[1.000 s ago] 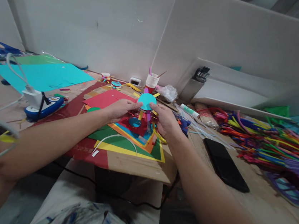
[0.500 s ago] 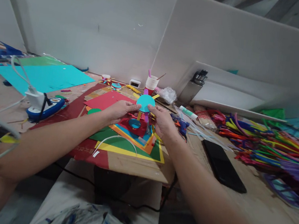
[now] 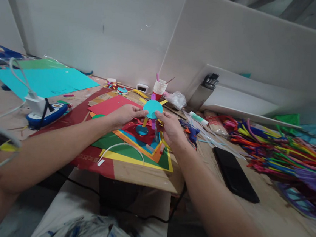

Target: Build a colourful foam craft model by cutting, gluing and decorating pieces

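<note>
Between my two hands is a turquoise paper disc with yellow and purple strips sticking out around it. My left hand pinches its left edge between thumb and fingers. On the opposite edge, my right hand is closed in the same way. The disc is held up over a stack of coloured sheets, with a red sheet at the back left and a green sheet nearer me. A small blue ring-shaped piece lies below the disc. In front of it rests a thin white curved strip.
A black phone and many coloured pipe cleaners lie to the right. A blue glue gun and a glue stick sit beyond my right hand. Stacked paper cups stand behind. At left are a turquoise sheet and a white plug.
Both hands keep their hold on the disc. The whole view has shifted very slightly; nothing else has visibly moved.
</note>
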`<state>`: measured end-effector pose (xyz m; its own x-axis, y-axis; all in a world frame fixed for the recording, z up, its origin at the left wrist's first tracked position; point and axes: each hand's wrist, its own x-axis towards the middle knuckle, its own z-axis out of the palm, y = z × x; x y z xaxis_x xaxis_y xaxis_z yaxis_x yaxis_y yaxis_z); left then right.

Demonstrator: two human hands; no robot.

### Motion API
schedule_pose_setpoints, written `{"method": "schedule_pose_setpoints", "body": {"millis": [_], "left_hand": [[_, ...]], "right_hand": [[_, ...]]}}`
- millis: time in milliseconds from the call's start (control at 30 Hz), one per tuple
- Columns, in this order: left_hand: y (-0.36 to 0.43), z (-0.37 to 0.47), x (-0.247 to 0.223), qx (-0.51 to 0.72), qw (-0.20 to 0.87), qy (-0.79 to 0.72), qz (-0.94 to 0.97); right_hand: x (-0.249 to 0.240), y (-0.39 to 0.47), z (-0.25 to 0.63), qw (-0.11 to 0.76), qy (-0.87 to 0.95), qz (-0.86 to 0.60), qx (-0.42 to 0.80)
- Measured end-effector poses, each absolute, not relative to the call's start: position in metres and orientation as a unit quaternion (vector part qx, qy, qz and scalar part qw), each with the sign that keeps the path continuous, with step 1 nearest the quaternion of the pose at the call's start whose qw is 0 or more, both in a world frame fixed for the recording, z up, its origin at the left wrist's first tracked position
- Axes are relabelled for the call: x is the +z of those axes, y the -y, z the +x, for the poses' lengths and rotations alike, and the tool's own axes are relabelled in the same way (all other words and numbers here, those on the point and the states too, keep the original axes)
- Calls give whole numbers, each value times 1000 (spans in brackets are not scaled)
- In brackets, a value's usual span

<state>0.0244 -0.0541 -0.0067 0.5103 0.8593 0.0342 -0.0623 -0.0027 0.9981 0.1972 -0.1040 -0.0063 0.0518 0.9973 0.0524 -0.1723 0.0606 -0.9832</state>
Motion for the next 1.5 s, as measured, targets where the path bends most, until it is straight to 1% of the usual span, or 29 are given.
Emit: {"method": "schedule_pose_setpoints", "body": {"millis": [200,500,733,900,1033,1133,1200,1333,1500], "left_hand": [[51,23,-9,365,611,-325,623],[61,27,-1,379,649,-330,572],[59,25,-5,378,627,-327,597],[63,26,-3,384,657,-315,567],[64,28,-2,419,664,-299,542],[63,27,-3,443,648,-303,540],[63,25,-2,444,635,-308,552],[65,24,-2,434,619,-310,576],[61,24,-4,442,632,-288,567]], "right_hand": [[-8,103,198,569,463,-449,510],[-11,98,197,593,454,-453,487],[-11,99,195,595,454,-451,486],[-11,100,192,602,454,-454,475],[-13,100,191,585,483,-451,469],[-15,97,192,575,515,-468,430],[-16,95,194,578,525,-472,408],[-17,93,195,589,524,-460,408],[-10,96,197,566,552,-477,385]]}}
